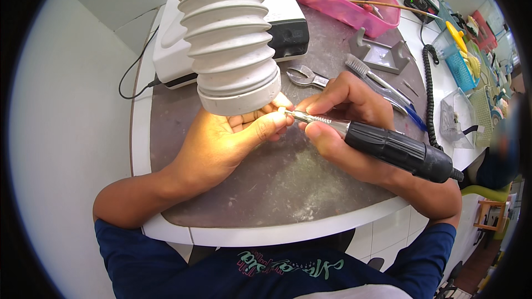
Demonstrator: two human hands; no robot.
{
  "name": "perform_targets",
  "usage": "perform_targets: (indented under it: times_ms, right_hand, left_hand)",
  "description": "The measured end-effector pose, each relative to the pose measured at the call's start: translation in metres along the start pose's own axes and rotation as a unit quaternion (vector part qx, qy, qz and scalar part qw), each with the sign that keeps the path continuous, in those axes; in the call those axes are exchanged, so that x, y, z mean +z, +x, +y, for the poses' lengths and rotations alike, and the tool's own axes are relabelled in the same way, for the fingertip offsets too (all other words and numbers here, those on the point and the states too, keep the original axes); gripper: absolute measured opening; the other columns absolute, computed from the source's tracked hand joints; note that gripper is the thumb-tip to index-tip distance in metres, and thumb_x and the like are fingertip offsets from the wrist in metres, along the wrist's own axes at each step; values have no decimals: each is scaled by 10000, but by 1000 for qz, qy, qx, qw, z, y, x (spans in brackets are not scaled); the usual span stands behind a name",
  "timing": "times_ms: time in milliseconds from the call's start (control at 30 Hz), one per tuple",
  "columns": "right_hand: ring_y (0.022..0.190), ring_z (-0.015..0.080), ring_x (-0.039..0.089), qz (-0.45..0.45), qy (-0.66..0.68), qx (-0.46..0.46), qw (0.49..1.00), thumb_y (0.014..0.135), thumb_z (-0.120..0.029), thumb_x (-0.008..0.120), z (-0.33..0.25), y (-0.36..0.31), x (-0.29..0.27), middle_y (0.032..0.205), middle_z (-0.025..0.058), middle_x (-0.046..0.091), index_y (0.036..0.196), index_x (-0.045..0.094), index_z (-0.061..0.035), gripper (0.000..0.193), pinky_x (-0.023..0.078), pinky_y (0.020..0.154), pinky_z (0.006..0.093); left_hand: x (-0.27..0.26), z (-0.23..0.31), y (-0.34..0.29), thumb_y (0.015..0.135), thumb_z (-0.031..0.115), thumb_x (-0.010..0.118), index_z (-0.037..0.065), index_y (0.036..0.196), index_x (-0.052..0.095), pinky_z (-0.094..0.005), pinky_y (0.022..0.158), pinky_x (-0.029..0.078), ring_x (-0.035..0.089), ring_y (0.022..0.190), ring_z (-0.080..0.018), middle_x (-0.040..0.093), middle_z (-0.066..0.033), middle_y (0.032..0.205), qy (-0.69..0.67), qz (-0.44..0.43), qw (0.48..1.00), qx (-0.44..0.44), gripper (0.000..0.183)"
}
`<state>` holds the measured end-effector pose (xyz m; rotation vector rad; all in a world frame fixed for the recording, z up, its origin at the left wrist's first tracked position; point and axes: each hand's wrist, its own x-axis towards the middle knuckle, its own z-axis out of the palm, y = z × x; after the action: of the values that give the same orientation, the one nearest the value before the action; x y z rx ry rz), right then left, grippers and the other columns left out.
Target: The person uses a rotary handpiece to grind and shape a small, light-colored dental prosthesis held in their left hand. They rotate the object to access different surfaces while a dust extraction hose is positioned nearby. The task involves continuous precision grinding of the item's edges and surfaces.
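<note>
My right hand [354, 116] grips a rotary handpiece [382, 141] with a black body and a silver nose, its tip pointing left. Pinched between the thumb and fingers of my left hand [233, 138] is a small pale piece [282, 110], perhaps a dental crown; its exact shape is too small to tell. The handpiece's tip meets or nearly meets this piece. Bright light falls on my left hand, just below the mouth of a white ribbed suction hose [238, 97]. The hose hides part of my left fingers.
Beyond my hands lie an adjustable wrench [306, 76], a brush [366, 69] and a grey stand [379, 52]. A white machine [172, 50] stands at the back left, a pink tool basket [343, 8] behind. A coiled black cord [429, 94] hangs along the right. Whitish dust marks the grey worktop [249, 199].
</note>
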<state>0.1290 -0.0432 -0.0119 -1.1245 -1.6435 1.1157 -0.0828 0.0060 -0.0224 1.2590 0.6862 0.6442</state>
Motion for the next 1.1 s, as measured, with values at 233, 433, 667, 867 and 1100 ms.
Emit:
perform_targets:
  times_ms: [233, 433, 667, 867, 1100]
  right_hand:
    - [964, 135, 623, 3, 6, -13, 1000, 868, -66, 652, 2, 0, 1, 1017, 136, 662, 993, 530, -20, 181, 478, 883, 294]
    - [686, 63, 630, 61, 4, -97, 993, 834, -113, 711, 13, 3, 7, 800, 67, 670, 894, 575, -6, 183, 500, 612, 210]
    - [624, 28, 593, 49, 2, -88, 995, 843, -118, 705, 12, 4, 5, 744, 41, 650, 902, 576, -8, 179, 449, 535, 189]
    - [615, 30, 588, 51, 37, -91, 994, 839, -114, 690, 15, 3, 6, 724, 33, 637, 899, 578, -7, 166, 439, 524, 195]
    - [602, 37, 560, 57, 31, -78, 995, 818, -136, 684, 12, 2, 5, 711, 38, 617, 869, 588, -14, 164, 440, 521, 226]
  left_hand:
    - [0, 1, 0, 952, 108, 591, 22, 1107, 568, -235, 791, 471, 568, 883, -82, 604, -35, 970, 5, -1, 1000, 7, 178]
    - [1, 0, 0, 949, 90, 586, 18, 1104, 565, -241, 792, 457, 552, 863, -90, 598, -35, 960, 4, -2, 1000, 6, 171]
    - [1, 4, 0, 950, 87, 581, 20, 1108, 557, -240, 800, 445, 544, 871, -91, 595, -32, 957, 15, -6, 1000, -7, 173]
    - [0, 4, -1, 951, 94, 586, 29, 1108, 551, -239, 801, 445, 555, 902, -89, 602, -33, 982, 20, -2, 1000, -7, 174]
    - [5, 6, -3, 947, 87, 588, 29, 1104, 531, -239, 782, 456, 569, 903, -89, 599, -39, 986, -6, 22, 999, -34, 176]
